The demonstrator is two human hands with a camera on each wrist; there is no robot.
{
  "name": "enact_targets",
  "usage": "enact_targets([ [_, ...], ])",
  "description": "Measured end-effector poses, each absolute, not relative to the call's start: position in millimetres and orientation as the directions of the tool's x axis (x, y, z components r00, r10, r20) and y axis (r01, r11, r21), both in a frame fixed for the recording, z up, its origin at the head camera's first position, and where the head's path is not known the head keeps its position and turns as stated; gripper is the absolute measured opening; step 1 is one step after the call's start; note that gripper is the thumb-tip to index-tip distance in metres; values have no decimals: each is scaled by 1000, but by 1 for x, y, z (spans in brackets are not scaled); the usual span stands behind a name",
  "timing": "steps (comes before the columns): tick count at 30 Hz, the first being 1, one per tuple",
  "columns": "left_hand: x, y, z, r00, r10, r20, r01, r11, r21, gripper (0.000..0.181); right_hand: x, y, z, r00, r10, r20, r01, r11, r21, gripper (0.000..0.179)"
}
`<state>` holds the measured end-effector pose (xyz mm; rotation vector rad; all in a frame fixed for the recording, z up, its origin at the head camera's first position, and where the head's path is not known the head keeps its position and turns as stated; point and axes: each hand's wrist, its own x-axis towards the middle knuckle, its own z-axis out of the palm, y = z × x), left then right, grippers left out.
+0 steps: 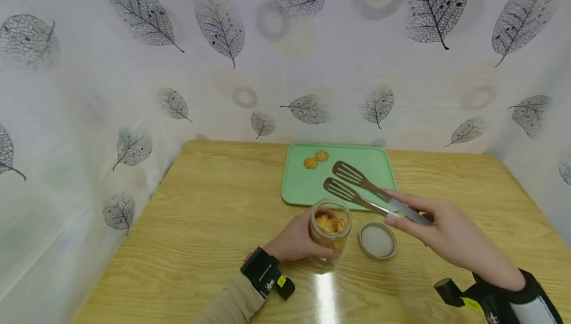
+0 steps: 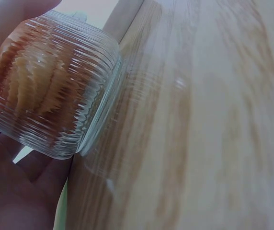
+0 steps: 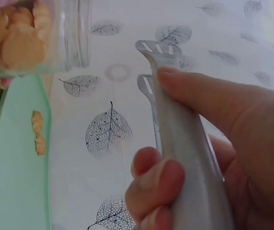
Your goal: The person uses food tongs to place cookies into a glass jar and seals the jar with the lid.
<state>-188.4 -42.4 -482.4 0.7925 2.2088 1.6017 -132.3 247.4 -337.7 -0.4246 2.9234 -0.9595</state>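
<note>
My left hand (image 1: 300,237) grips a ribbed glass jar (image 1: 330,237) round its side. The jar's mouth is uncovered, and several golden cookies (image 1: 330,223) lie inside; in the left wrist view its ribbed wall (image 2: 55,81) shows close up. My right hand (image 1: 439,225) holds metal tongs (image 1: 379,195) with slotted brown tips. The tips are spread apart above the green tray (image 1: 294,191), with nothing between them. In the right wrist view the thumb and fingers wrap the tongs' grey handle (image 3: 189,158). Two cookies (image 1: 315,159) lie at the tray's far left corner.
A round lid (image 1: 377,241) lies on the wooden table (image 1: 223,190), right of the jar and below the tongs. The tray stands at the table's back edge. Behind it hangs a pale curtain (image 1: 250,91) printed with leaves.
</note>
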Motion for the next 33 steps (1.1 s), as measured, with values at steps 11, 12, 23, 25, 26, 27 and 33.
enact_targets([
  [11,-188,-43,-484,-805,585,100,275,218,936,76,-222,231,-358,-965,-262,-16,-193,747,-636,82],
  [12,-188,-43,-484,-805,585,102,278,221,935,77,-231,228,-363,-964,-264,-21,-190,744,-641,82],
  [23,-189,-42,-482,-798,592,112,301,230,925,78,-287,192,-410,-958,-261,-117,-137,778,-613,76],
  [25,-189,-42,-482,-798,592,111,297,227,927,77,-291,189,-415,-960,-253,-123,-131,788,-601,73],
  [26,-189,-42,-482,-798,592,111,297,226,928,77,-293,187,-417,-960,-249,-126,-127,793,-596,72],
  [27,-190,-42,-482,-799,592,108,294,227,928,77,-295,186,-419,-960,-248,-128,-127,799,-588,72],
  [33,-190,-42,-482,-800,592,93,281,233,931,77,-300,185,-429,-957,-254,-142,-129,808,-575,71],
])
